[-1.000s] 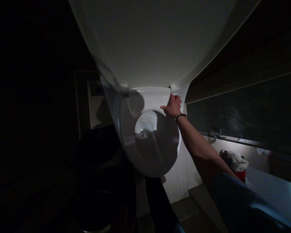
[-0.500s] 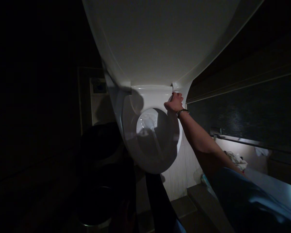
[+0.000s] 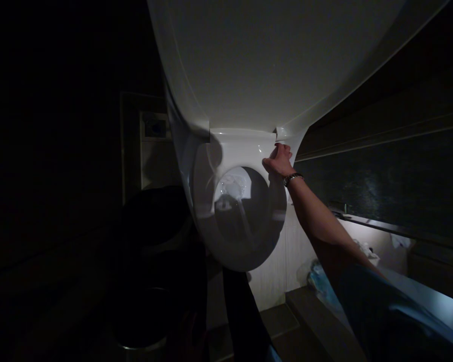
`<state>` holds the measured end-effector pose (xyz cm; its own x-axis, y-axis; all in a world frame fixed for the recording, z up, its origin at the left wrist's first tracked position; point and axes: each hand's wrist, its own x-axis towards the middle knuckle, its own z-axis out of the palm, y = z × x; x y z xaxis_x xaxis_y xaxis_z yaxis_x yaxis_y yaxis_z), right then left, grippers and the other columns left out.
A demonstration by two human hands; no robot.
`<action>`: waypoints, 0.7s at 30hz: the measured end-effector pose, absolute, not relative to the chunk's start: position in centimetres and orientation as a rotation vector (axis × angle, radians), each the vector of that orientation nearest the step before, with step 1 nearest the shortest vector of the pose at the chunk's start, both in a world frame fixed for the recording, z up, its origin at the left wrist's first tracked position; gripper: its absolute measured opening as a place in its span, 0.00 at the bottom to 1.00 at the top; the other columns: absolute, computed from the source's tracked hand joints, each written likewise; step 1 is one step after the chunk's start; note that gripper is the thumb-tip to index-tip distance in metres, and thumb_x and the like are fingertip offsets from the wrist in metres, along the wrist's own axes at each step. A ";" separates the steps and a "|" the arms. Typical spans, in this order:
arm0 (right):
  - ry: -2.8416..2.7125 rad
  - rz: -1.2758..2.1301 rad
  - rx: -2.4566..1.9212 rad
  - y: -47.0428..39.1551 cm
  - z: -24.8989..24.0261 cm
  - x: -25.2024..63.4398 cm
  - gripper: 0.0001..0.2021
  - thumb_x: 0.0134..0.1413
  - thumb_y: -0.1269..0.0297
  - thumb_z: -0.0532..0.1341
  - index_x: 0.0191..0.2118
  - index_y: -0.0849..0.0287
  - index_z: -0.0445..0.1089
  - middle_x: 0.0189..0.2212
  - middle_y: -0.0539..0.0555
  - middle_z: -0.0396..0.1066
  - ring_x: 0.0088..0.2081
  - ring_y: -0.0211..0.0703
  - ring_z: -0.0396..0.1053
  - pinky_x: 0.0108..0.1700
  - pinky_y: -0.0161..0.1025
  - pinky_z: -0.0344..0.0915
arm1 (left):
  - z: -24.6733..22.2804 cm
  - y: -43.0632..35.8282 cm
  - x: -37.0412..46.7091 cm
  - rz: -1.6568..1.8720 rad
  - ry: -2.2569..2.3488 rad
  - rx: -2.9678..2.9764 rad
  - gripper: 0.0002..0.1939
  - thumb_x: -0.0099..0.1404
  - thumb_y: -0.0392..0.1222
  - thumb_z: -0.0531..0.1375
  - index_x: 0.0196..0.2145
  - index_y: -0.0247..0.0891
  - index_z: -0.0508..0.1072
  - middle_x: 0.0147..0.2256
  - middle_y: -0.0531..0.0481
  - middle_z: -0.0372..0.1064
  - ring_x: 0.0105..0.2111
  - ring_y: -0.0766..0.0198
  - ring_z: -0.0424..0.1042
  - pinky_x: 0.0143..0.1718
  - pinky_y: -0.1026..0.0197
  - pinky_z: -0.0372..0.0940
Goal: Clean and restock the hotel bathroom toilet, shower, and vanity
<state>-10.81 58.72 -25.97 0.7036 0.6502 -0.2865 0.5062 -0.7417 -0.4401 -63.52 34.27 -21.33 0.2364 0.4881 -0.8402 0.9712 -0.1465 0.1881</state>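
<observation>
A white toilet stands in front of me, its seat (image 3: 245,259) down around the bowl and its large lid (image 3: 279,65) raised behind. My right hand (image 3: 280,160), with a dark beaded bracelet (image 3: 293,177) on the wrist, rests at the back right of the seat beside the hinge. Its fingers are curled downward and the thumb points left; whatever lies beneath the fingers is hidden. Water and bright reflections show in the bowl (image 3: 245,216). My left hand (image 3: 191,329) is a faint shape in deep shadow low in the view, too dark to read its fingers.
A dark round bin-like shape (image 3: 156,213) stands left of the toilet, near a recessed wall box (image 3: 154,125). On the right are a dark panel (image 3: 370,176), a pale ledge with crumpled cloth, and a bluish plastic bag (image 3: 322,284) by a floor step (image 3: 317,311).
The view has shifted slightly, so the toilet and my right hand appear a little further right. The right hand stays at the seat hinge in much the same pose.
</observation>
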 end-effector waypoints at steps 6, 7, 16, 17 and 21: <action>-0.936 0.607 -2.564 58.5 -25.6 -11.2 0.40 0.38 0.63 0.64 0.62 0.63 0.58 0.62 0.68 0.51 0.61 0.69 0.51 0.59 0.67 0.60 | -21.3 34.8 -63.3 -0.824 1.369 1.762 0.20 0.70 0.50 0.60 0.56 0.41 0.71 0.60 0.41 0.64 0.58 0.51 0.67 0.59 0.42 0.64; -0.945 0.599 -2.563 58.5 -25.5 -11.2 0.40 0.38 0.63 0.64 0.62 0.63 0.58 0.62 0.68 0.51 0.61 0.69 0.51 0.59 0.68 0.60 | -21.3 34.9 -63.2 -0.824 1.365 1.761 0.20 0.70 0.50 0.60 0.56 0.41 0.71 0.60 0.41 0.64 0.58 0.51 0.67 0.59 0.41 0.64; -0.920 0.620 -2.555 58.5 -25.8 -11.2 0.41 0.36 0.60 0.66 0.61 0.61 0.58 0.62 0.67 0.51 0.61 0.69 0.51 0.60 0.67 0.58 | -21.2 35.2 -63.1 -0.797 1.375 1.749 0.21 0.70 0.50 0.60 0.57 0.39 0.70 0.59 0.41 0.65 0.56 0.51 0.68 0.57 0.42 0.66; -0.930 0.598 -2.557 58.7 -26.0 -11.1 0.40 0.36 0.60 0.65 0.60 0.61 0.59 0.62 0.67 0.51 0.61 0.70 0.51 0.60 0.68 0.58 | -21.2 35.2 -63.1 -0.796 1.378 1.751 0.21 0.70 0.50 0.60 0.57 0.39 0.70 0.59 0.41 0.65 0.56 0.52 0.68 0.57 0.42 0.66; -0.981 0.599 -2.527 58.3 -26.4 -9.5 0.40 0.36 0.68 0.62 0.61 0.63 0.58 0.62 0.68 0.52 0.63 0.67 0.52 0.63 0.66 0.55 | -21.2 35.3 -63.5 -0.801 1.375 1.768 0.20 0.70 0.50 0.59 0.56 0.40 0.70 0.59 0.41 0.65 0.56 0.52 0.68 0.58 0.42 0.65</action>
